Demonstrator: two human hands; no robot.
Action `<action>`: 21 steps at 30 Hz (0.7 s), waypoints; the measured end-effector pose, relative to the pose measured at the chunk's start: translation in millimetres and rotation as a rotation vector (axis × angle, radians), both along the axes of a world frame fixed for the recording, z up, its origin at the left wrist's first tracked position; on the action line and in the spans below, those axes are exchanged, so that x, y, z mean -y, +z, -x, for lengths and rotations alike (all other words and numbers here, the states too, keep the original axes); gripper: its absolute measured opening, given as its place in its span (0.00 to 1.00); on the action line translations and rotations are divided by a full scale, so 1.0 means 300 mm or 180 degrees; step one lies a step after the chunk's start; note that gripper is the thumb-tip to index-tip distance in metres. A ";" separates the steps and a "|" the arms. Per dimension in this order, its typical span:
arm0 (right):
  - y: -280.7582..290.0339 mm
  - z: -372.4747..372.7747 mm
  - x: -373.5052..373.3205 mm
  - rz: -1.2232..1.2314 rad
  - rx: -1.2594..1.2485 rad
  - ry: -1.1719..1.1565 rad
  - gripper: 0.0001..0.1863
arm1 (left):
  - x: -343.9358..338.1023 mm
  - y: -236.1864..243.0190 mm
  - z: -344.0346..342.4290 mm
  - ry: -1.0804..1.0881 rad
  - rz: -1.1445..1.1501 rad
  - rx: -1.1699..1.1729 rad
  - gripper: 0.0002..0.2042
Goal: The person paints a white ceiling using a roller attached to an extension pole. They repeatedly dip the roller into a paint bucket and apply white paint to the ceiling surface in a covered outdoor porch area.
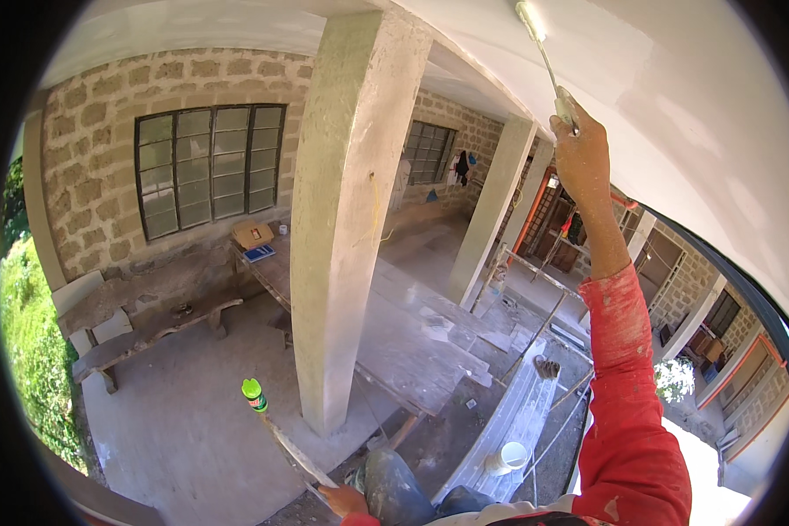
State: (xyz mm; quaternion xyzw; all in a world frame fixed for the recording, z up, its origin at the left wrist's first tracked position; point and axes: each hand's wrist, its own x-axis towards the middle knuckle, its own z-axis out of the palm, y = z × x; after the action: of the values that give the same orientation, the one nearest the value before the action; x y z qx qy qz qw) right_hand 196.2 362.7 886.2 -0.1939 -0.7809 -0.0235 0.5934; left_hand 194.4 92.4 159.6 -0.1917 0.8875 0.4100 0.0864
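My right hand [579,140] is raised high, closed around the handle of a small paint roller [532,19] whose white sleeve is at the pale ceiling [657,96]. The red sleeve on that arm is marked with paint. Low in the view, my left hand [346,500] grips a pale rail or board [289,447]. A green plastic bottle [254,394] stands at the far end of that piece. Below me, a white bucket [506,457] rests on a long plank platform [491,421], with a dark object [547,367] farther along it.
A concrete column [333,263] rises just ahead, beside a long worktable [403,359] holding a cardboard box [252,235]. A low bench [158,337] runs beside a block wall with windows [210,167]. Metal scaffold tubes [552,307] and more columns [491,219] stand to the right.
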 end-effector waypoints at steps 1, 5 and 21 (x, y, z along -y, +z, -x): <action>-0.010 -0.051 -0.011 -0.0140 -0.0035 -0.0009 0.24 | -0.003 -0.016 -0.004 0.0007 0.0006 -0.0027 0.15; -0.059 -0.218 0.087 0.0362 -0.0016 -0.0141 0.24 | -0.005 -0.039 0.003 0.0119 -0.0040 0.0020 0.15; -0.163 -0.470 0.169 0.0231 -0.0261 -0.0395 0.24 | -0.015 -0.164 0.013 -0.0330 0.0339 -0.0098 0.23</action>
State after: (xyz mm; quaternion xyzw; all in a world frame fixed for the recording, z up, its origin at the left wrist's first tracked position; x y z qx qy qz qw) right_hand 337.0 312.1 837.4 -0.2640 -0.7428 -0.0239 0.6149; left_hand 190.6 96.8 110.3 -0.1434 0.9181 0.3600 0.0836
